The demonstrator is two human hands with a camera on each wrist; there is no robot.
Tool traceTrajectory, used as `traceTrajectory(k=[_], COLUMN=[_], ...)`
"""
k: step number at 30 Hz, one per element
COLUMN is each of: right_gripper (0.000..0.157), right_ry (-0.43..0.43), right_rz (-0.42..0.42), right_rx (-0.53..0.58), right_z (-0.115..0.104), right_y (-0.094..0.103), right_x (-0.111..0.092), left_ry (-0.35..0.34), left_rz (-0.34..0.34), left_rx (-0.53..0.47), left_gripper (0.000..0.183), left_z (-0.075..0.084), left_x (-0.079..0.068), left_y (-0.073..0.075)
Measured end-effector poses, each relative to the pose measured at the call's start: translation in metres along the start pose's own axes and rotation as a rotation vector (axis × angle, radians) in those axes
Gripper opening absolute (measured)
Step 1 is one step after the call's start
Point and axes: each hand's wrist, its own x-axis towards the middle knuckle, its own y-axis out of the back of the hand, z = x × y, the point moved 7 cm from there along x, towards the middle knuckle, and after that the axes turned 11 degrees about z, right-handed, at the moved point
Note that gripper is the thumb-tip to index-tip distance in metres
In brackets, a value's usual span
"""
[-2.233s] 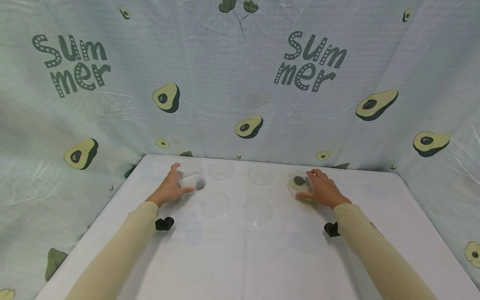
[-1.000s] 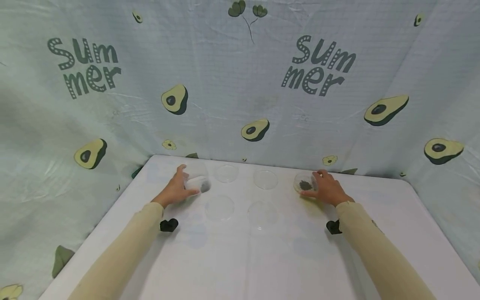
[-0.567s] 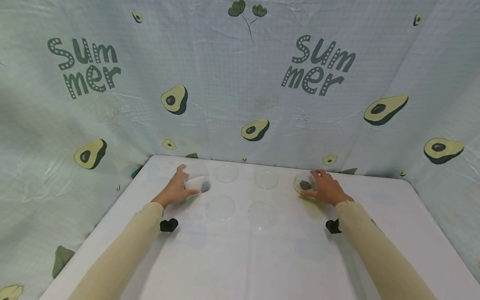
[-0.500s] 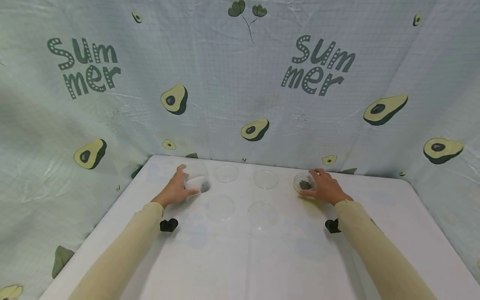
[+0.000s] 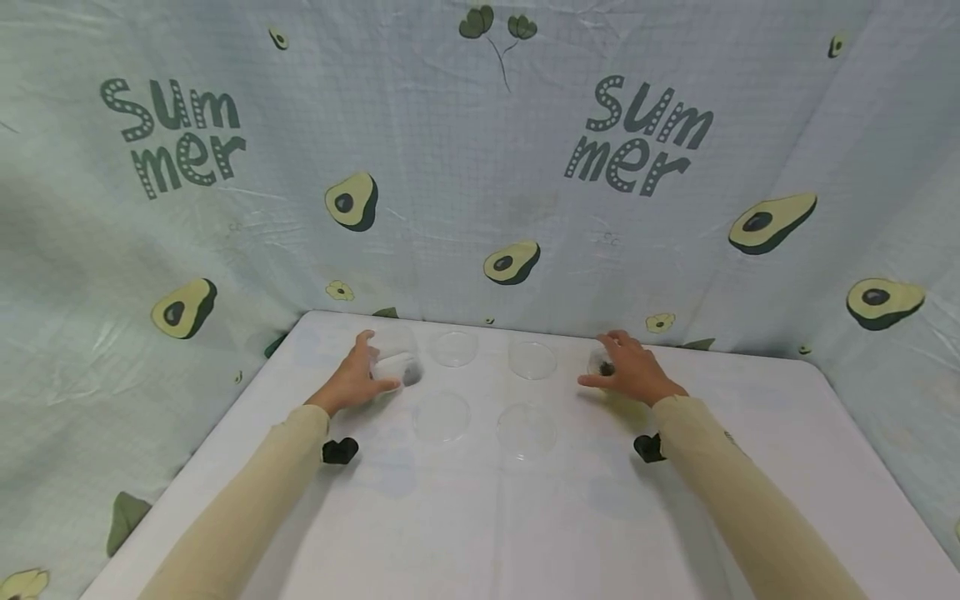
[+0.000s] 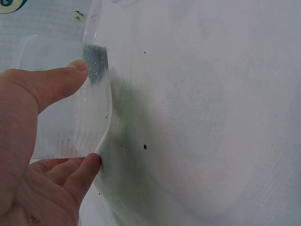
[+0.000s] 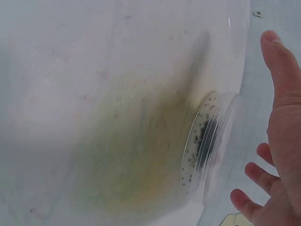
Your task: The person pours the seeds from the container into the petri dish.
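My left hand (image 5: 351, 379) grips a clear plastic container (image 6: 66, 117) at the table's back left, thumb on one side and fingers at its opposite edge. Dark granules (image 6: 96, 61) lie in one end of it. At the back right a round clear petri dish (image 7: 189, 160) stands on the table with a dark clump and scattered specks inside. My right hand (image 5: 633, 372) hovers over and partly hides this dish in the head view. In the right wrist view its thumb and fingers are spread, apart from the dish.
Between the hands several clear round dishes or lids stand on the white table (image 5: 465, 533), among them a back-left one (image 5: 453, 348), a back-right one (image 5: 532, 360) and a front-right one (image 5: 527, 431). A printed curtain (image 5: 435, 167) hangs behind. Dark specks dot the cloth.
My right hand has let go of the petri dish and moved slightly left and up, its fingers spreading. The left hand still holds the container in the same place.
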Motion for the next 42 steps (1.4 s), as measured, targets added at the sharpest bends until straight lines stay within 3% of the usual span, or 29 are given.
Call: traceTrajectory(k=[12, 29, 42], right_gripper=[0.094, 0.093, 0.091], right_ry=[0.027, -0.009, 0.026], right_rz=[-0.001, -0.03, -0.021], right_rx=[-0.025, -0.026, -0.042], right_z=[-0.021, -0.037, -0.052], right_y=[-0.008, -0.023, -0.031], right_x=[0.01, 0.016, 0.024], left_ry=[-0.003, -0.013, -0.004], left_rz=[0.002, -0.002, 0.004], left_rx=[-0.002, -0.022, -0.019], left_gripper=[0.106, 0.104, 0.105], left_z=[-0.003, 0.0, -0.004], left_x=[0.002, 0.0, 0.001], left_y=[-0.001, 0.0, -0.001])
